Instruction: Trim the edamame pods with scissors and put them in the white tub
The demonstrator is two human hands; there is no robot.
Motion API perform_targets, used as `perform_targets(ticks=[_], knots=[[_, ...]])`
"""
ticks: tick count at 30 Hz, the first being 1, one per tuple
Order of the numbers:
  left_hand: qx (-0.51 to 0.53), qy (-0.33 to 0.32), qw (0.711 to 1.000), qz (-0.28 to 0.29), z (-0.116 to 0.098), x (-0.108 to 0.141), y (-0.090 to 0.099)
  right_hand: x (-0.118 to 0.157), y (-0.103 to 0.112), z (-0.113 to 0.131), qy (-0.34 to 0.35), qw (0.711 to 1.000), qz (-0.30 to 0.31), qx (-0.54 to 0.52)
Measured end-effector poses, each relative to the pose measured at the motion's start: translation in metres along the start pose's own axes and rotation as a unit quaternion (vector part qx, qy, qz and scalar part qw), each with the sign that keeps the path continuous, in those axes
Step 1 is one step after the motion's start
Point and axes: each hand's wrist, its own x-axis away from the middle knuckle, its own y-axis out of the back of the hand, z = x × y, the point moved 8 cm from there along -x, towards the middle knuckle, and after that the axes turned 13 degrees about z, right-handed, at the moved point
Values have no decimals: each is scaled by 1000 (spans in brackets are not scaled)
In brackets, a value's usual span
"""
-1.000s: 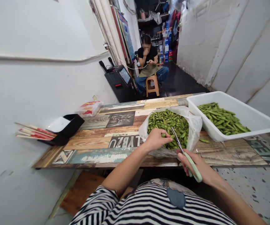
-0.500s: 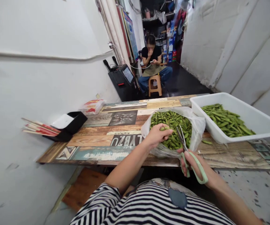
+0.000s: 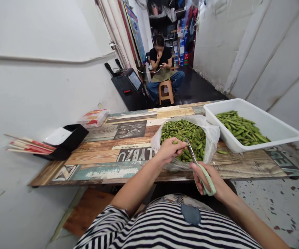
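My left hand (image 3: 169, 149) is closed in a pinch over the plastic bag, with a bit of a green edamame pod (image 3: 174, 142) showing at its fingers. In my right hand (image 3: 211, 181) are scissors (image 3: 208, 180) with pale green handles, their blades nearly together and the tips close to my left fingertips. Below both hands, many edamame pods (image 3: 183, 129) fill the open white plastic bag (image 3: 212, 135). To the right stands a white plastic tub (image 3: 281, 133) with more edamame pods (image 3: 239, 128) heaped in its left part.
One loose pod (image 3: 221, 151) lies on the wood-patterned table (image 3: 136, 171) between bag and tub. At the left are a black holder (image 3: 78, 136) with chopsticks (image 3: 31, 145) and a plastic packet (image 3: 93, 118). Beyond the table, a person (image 3: 162, 62) sits on a stool (image 3: 165, 92) with a phone.
The scissor blades have come together, and their tips are now nearer my left fingertips. My view has shifted slightly, so the table and tub appear further left.
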Motion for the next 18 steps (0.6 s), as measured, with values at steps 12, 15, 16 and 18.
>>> perform_targets(ticks=[12,15,16,18], knots=[[-503,-28,864,-29,-29,-13,18,11,10,4,-14,994,-19,-107],[-638,28,768,-47,-29,-18,7,9,10,-2,-17,996,-19,-85],[-670,53,738,-63,-29,-20,5,8,10,-4,-17,996,-22,-79],[-712,91,692,-83,-29,-25,0,7,11,-6,-17,997,-27,-72]])
